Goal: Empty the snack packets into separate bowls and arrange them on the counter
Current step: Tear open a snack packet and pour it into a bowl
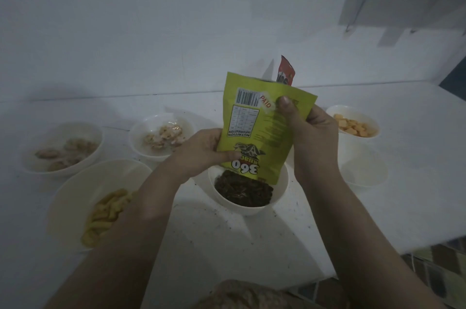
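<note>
Both hands, left (pixel 201 149) and right (pixel 306 127), grip the inverted green packet (pixel 262 127) over the centre bowl (pixel 248 188), already holding dark seeds. Four other bowls are filled; one bowl (pixel 363 172) sits empty, a red packet (pixel 286 71) seemingly left.
</note>
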